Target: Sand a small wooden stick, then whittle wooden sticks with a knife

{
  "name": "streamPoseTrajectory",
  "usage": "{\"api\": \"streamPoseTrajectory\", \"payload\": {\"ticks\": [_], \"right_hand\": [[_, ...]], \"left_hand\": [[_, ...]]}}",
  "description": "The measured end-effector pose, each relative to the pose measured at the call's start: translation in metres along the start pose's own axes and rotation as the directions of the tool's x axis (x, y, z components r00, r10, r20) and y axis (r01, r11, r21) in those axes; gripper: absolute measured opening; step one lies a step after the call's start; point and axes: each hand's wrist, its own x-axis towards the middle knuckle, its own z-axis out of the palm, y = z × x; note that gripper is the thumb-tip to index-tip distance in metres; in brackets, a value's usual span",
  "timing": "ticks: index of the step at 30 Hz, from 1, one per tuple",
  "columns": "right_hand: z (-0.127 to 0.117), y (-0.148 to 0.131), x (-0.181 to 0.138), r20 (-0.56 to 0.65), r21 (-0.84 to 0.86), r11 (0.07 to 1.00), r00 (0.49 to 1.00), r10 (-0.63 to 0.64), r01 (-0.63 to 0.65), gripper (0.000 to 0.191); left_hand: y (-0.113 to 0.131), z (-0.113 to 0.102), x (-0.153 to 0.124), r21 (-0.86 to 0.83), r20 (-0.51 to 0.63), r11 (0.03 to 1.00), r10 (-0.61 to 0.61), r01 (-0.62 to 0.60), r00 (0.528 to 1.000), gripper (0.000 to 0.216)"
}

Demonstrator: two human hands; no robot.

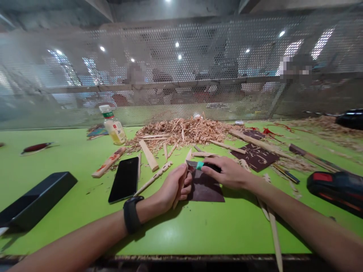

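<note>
My left hand (177, 185) is closed around a small pale piece of wood (188, 155); only its pointed end shows above the fingers. My right hand (231, 172) grips a carving knife (200, 165) with a dark handle and a green band near the blade. The blade points left and lies against or very close to the wood by my left thumb; I cannot tell whether it touches. Below both hands lies a dark sheet of sandpaper (207, 189). A carved wooden stick (154, 177) rests just left of my left hand.
A pile of wood shavings (181, 130) sits at the back before a perforated metal screen (181, 83). Left are a phone (124, 179), a bottle (113, 126) and a black tray (36, 200). Right are more sandpaper (255, 156), a long wooden strip (263, 143) and a black-and-red tool (334, 189).
</note>
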Motion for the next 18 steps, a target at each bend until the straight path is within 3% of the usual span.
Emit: {"api": "streamPoseTrajectory", "payload": {"ticks": [4, 9, 18], "right_hand": [[0.001, -0.001, 0.0, 0.018, -0.008, 0.999, 0.998, -0.052, 0.052, 0.056], [0.001, 0.005, 0.002, -0.033, -0.162, 0.982, 0.994, -0.104, 0.098, 0.05], [0.001, 0.005, 0.004, -0.104, -0.333, 0.94, 0.988, -0.114, 0.074, 0.05]], "left_hand": [[-0.003, -0.002, 0.0, 0.074, -0.005, 0.997, 0.019, -0.019, 1.0, 0.05], [-0.01, -0.001, 0.002, 0.14, -0.047, 0.986, 0.103, -0.096, 0.994, 0.053], [-0.009, 0.002, 0.006, 0.184, -0.123, 0.976, 0.138, -0.114, 0.983, 0.046]]}}
